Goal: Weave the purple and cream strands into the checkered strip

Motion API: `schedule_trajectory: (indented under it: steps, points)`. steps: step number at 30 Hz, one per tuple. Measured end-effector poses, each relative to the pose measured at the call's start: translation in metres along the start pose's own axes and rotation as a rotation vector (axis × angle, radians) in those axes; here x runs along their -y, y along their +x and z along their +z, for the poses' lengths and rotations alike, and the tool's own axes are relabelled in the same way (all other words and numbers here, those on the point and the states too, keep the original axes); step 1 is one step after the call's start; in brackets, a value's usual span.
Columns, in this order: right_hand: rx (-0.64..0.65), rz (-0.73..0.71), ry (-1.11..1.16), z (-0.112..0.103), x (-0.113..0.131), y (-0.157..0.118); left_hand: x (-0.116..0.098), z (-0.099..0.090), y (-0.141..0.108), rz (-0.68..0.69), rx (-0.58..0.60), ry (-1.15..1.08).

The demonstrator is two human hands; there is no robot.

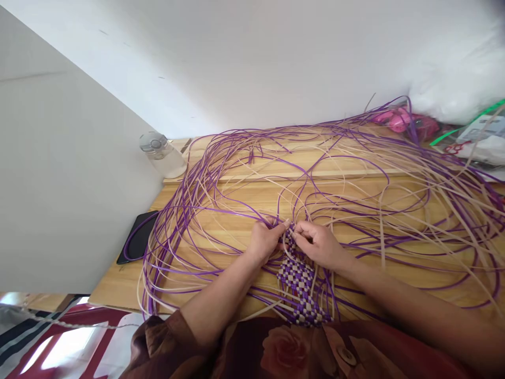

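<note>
A checkered woven strip [298, 279] in purple and beige lies on the wooden table, running from my body up to both hands. At its far end my left hand [263, 241] is closed, thumb and fingers pinching the weave and strands. My right hand [319, 245] meets it from the other side, its fingertips pinched together on a beige strand [286, 247] that loops over the weave. The fingertips nearly touch, and the exact crossing between them is partly hidden. Long loose purple and beige strands [197, 184] fan out from the strip on both sides.
A dark phone [137, 238] lies at the table's left edge, partly under strands. Behind it stands a clear bottle [165, 156] with a grey lid. Pink bundles [406, 122], a green-edged bag [483, 129] and red-handled scissors [457, 148] sit at the back right. A wall closes the far side.
</note>
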State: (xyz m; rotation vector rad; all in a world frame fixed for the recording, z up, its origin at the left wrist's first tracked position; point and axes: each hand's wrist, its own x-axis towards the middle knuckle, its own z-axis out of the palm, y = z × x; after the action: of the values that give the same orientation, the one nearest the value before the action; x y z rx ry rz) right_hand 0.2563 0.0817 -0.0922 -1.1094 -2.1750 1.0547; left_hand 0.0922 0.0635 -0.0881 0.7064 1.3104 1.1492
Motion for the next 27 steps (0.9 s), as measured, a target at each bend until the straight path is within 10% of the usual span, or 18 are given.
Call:
schedule_trajectory:
  steps: [7,13,20,27]
  points:
    - [-0.262,-0.396,-0.580,-0.008,0.018,-0.005,0.000,0.000,0.002,-0.023,0.042,-0.039]
    - [-0.064,-0.830,-0.507,-0.013,0.031,0.002,0.009,-0.001,0.004,0.080,0.062,-0.057]
    - [-0.125,-0.048,0.084,-0.028,0.015,0.025,-0.002,0.000,-0.003,-0.067,0.034,-0.141]
    - [-0.121,0.075,0.141,-0.023,0.000,0.034,-0.006,0.003,-0.008,-0.074,-0.019,-0.129]
